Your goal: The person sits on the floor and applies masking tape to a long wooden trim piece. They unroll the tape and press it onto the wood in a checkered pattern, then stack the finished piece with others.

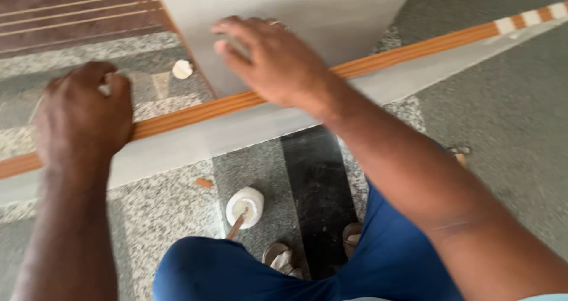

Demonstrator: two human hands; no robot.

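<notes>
Across the middle of the frame a long orange strip [378, 61] runs from lower left up to upper right, lying along a grey tile [236, 132]. At left, the left hand [83, 117] curls shut over the strip. The right hand [275, 61], fingers spread flat, presses a pale tile [331, 11] at upper centre. A white cup [245, 206] sits on the floor below.
</notes>
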